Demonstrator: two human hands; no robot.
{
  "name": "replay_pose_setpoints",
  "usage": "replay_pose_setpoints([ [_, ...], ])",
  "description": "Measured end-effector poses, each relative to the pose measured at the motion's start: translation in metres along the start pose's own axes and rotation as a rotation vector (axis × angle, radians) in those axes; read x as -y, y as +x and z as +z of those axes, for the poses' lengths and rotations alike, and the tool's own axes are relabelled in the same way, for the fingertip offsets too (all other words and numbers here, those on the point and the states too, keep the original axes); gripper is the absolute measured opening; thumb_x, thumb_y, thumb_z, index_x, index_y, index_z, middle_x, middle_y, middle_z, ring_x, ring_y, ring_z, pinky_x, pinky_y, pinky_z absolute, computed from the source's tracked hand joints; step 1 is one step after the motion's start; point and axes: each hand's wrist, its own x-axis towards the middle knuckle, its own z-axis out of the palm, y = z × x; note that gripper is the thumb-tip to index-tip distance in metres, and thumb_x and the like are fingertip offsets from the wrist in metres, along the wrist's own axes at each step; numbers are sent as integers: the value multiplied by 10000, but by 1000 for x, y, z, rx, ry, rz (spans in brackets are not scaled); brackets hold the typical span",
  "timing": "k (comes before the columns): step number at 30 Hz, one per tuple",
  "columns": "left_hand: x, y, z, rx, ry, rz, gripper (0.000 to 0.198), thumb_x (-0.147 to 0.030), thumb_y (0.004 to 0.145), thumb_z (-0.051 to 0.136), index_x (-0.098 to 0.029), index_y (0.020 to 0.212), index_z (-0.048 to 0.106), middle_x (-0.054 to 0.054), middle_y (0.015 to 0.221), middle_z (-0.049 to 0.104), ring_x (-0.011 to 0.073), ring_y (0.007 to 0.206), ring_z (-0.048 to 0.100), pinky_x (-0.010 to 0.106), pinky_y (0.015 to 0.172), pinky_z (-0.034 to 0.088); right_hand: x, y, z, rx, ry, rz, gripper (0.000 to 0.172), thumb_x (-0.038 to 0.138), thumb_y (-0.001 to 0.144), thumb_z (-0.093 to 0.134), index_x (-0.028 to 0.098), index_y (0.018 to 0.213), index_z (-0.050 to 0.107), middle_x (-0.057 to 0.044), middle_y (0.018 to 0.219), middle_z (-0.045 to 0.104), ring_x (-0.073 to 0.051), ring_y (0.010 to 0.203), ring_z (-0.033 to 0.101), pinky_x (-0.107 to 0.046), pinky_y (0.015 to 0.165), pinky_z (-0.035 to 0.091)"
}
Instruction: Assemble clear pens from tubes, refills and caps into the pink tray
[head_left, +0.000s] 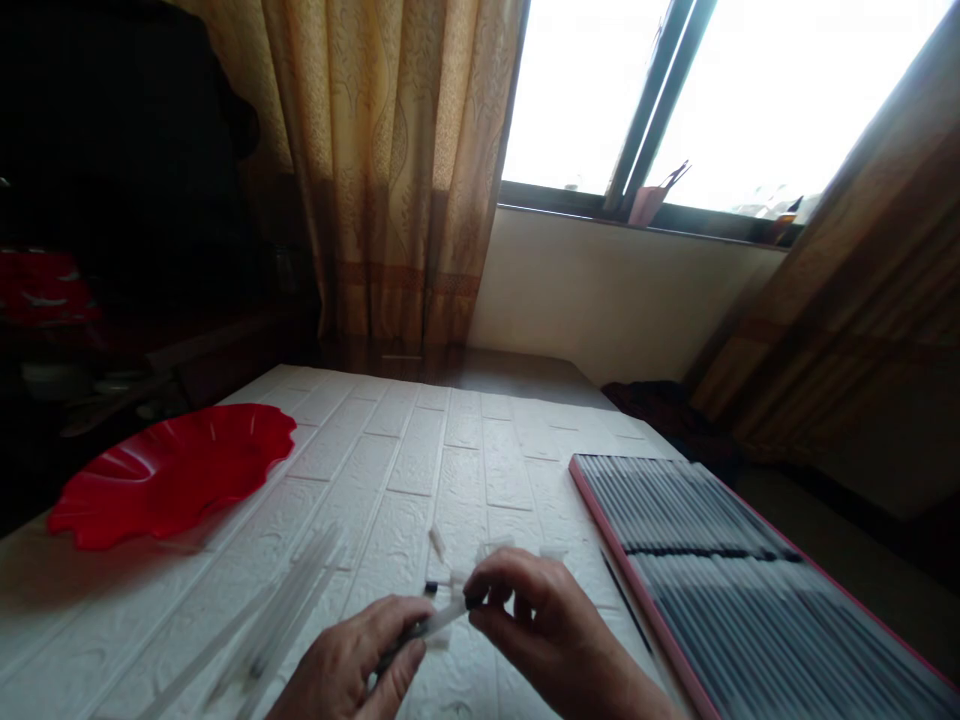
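Low over the white table, my left hand (352, 655) grips a pen (444, 620) with a dark lower part and a translucent barrel. The thumb and index finger of my right hand (544, 615) pinch a small black end piece (472, 602) at the pen's upper end; I cannot tell if it is seated in the barrel. Just beyond my hands lie a loose black piece (430, 588) and a small translucent piece (436, 541). More clear bits are partly hidden behind my right hand. Several long translucent tubes (289, 600), blurred, lie left of my left hand.
A red scalloped plate (176, 470) sits at the table's left. On the right, a pink-edged tray (611, 525) holds rows of dark-and-clear pens, with a thin dark stick (626, 600) beside it. The white brick-patterned tabletop (450, 470) runs back toward a curtain and window.
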Motion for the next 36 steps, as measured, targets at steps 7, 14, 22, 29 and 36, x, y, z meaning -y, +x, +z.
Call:
replay_pose_setpoints([
  [7,7,3,-2,55,57,148,346,-148,931,543,-350,1199,626,-47,906,757,121,775,739,127,708,545,-5,0,3,2,-57,-90,153,30,780,650,164,809,719,-17,715,677,-133,632,606,-225,586,445],
  [14,11,1,-2,92,102,137,304,-166,948,520,-334,1178,626,-43,854,729,122,744,725,136,687,535,-10,-3,1,64,-191,-85,107,64,801,692,165,790,726,-22,705,723,-146,634,645,-228,617,464],
  [22,8,3,-4,82,153,163,262,-183,948,531,-321,1145,633,-51,807,726,117,693,722,129,639,536,-10,-4,1,133,-457,-143,121,146,889,607,169,788,670,-26,704,679,-153,615,629,-234,571,405],
  [29,6,3,-3,87,177,193,250,-198,963,528,-317,1154,635,-43,800,730,124,705,734,132,645,547,-17,-7,8,104,-649,-256,340,205,973,420,190,672,578,-18,600,654,-143,527,613,-268,526,326],
  [36,5,1,-6,151,187,176,235,-248,1001,500,-305,1193,623,-20,867,730,145,781,740,173,727,569,-19,-6,14,110,-459,-120,455,285,998,314,207,570,450,10,492,573,-105,441,513,-256,502,285],
])
